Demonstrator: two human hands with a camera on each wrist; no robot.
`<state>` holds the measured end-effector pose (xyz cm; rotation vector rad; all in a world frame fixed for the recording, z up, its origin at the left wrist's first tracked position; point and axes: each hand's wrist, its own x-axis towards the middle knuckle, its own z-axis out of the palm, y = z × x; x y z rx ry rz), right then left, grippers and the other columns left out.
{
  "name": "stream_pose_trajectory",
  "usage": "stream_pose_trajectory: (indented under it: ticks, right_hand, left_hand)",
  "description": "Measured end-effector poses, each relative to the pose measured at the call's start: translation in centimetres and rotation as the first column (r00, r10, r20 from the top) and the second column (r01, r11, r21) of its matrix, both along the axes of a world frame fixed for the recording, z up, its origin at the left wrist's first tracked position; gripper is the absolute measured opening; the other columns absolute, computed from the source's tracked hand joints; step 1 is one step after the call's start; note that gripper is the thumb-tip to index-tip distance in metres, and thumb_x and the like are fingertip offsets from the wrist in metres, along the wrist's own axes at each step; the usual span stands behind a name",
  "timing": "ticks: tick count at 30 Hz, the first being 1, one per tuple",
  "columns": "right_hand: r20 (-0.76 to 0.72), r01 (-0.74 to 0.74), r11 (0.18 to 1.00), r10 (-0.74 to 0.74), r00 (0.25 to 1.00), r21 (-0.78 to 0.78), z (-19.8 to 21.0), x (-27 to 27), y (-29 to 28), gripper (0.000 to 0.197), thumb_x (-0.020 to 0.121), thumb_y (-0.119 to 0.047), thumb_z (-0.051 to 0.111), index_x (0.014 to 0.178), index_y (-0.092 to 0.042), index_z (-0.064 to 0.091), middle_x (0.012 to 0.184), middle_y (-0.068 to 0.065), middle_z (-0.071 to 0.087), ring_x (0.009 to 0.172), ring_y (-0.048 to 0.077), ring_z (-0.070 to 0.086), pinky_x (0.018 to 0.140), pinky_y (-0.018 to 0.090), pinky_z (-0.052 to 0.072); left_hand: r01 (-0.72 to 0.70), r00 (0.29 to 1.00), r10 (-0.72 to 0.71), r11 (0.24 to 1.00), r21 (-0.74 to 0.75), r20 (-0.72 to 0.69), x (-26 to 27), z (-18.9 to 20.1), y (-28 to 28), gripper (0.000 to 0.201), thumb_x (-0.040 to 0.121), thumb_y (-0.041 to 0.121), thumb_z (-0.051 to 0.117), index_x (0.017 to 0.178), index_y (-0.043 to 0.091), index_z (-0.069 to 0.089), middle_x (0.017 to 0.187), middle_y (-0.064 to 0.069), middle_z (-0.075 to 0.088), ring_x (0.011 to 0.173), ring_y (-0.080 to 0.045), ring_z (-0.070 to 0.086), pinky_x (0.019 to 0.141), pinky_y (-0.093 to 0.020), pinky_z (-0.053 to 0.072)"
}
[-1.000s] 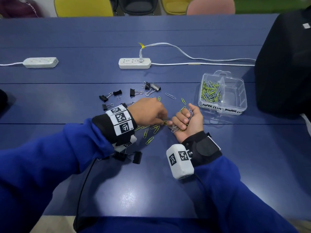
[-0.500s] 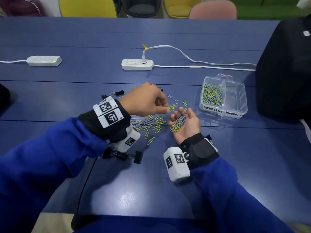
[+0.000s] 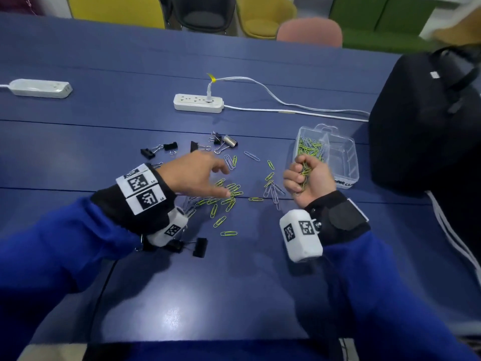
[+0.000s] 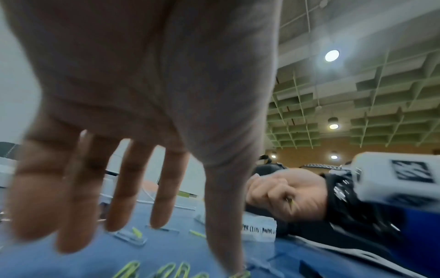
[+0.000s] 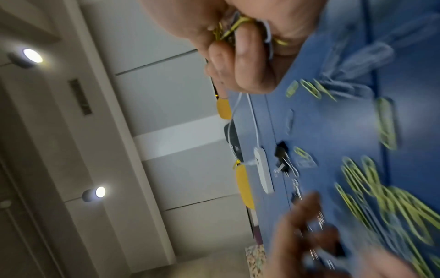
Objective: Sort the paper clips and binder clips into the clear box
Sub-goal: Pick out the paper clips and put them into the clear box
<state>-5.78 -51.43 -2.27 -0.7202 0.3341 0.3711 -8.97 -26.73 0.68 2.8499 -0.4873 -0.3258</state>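
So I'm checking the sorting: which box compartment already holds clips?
The left compartment of the clear box, labelled paper clips; its right neighbour looks empty.

Blue sleeves, black wristbands, white tagged cameras.

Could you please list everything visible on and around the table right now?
Loose wire paper clips: many, lime and silver, table centre.
Fistful of paper clips: several, lime, inside right hand.
Metal binder clips: several, black, one silver, behind and beneath left wrist.
Clear plastic box: one, two compartments, left holding clips, right side.
Power strips: two, white, far side.
Fabric bag: one, black, far right.
Chairs: several, beyond table.
Left hand: fingers spread over clips.
Right hand: fisted beside box.
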Motion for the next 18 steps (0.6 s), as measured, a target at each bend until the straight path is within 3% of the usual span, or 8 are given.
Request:
stream_pose_trajectory:
  ticks: [2, 4, 9, 12, 18]
  right_hand:
    - [0.016, 0.016, 0.996, -0.014, 1.000, -0.090, 1.2, 1.8, -1.7, 0.031, 0.095, -0.019, 0.032, 0.064, -0.019, 0.040, 0.045, -0.006, 0.036, 0.031, 0.007, 0.028, 0.028, 0.013, 0.017]
    - [0.029, 0.046, 0.982, -0.041, 0.999, -0.183, 2.0, 4.1, -3.1, 0.032, 0.095, -0.021, 0.031, 0.064, -0.020, 0.041, 0.045, -0.006, 0.036, 0.032, 0.008, 0.028, 0.031, 0.012, 0.017]
    - [0.025, 0.139, 0.894, -0.142, 0.989, -0.425, 1.7, 9.7, -4.7, 0.032, 0.095, -0.023, 0.030, 0.066, -0.019, 0.041, 0.044, -0.004, 0.038, 0.032, 0.011, 0.033, 0.041, 0.010, 0.024]
    - [0.034, 0.157, 0.820, -0.166, 0.986, -0.550, 1.0, 11.8, -4.5, 0.034, 0.098, -0.026, 0.028, 0.067, -0.018, 0.042, 0.051, -0.001, 0.038, 0.041, 0.015, 0.037, 0.048, 0.017, 0.027]
    - [0.156, 0.212, 0.607, -0.145, 0.977, -0.766, 1.0, 12.0, -3.7, 0.027, 0.097, -0.017, 0.037, 0.076, -0.010, 0.052, 0.064, 0.009, 0.053, 0.043, 0.019, 0.053, 0.045, 0.025, 0.041]
  left_hand:
    - [0.053, 0.992, -0.035, 0.988, 0.143, -0.125, -0.7, -0.8, 0.3, 0.075, 0.071, 0.060, 0.073, 0.135, 0.029, 0.050, 0.125, -0.001, 0.051, 0.113, -0.019, 0.053, 0.091, -0.027, 0.041]
    - [0.082, 0.988, -0.054, 0.978, 0.191, -0.145, -1.0, -1.6, 0.1, 0.081, 0.067, 0.059, 0.077, 0.137, 0.030, 0.047, 0.127, -0.002, 0.050, 0.117, -0.023, 0.049, 0.096, -0.030, 0.043]
    - [0.090, 0.992, -0.074, 0.984, 0.155, -0.106, -1.0, -2.2, -0.5, 0.068, 0.066, 0.052, 0.079, 0.126, 0.032, 0.055, 0.116, -0.001, 0.053, 0.109, -0.022, 0.054, 0.093, -0.034, 0.047]
    - [0.065, 0.995, -0.056, 0.991, 0.115, -0.079, -1.1, -2.4, -0.3, 0.058, 0.069, 0.046, 0.078, 0.123, 0.032, 0.059, 0.112, 0.001, 0.053, 0.105, -0.020, 0.055, 0.090, -0.031, 0.047]
    - [0.101, 0.994, -0.098, 0.990, 0.100, -0.043, -1.2, -2.1, 0.0, 0.042, 0.079, 0.036, 0.072, 0.120, 0.032, 0.062, 0.112, 0.001, 0.057, 0.105, -0.019, 0.056, 0.085, -0.027, 0.043]
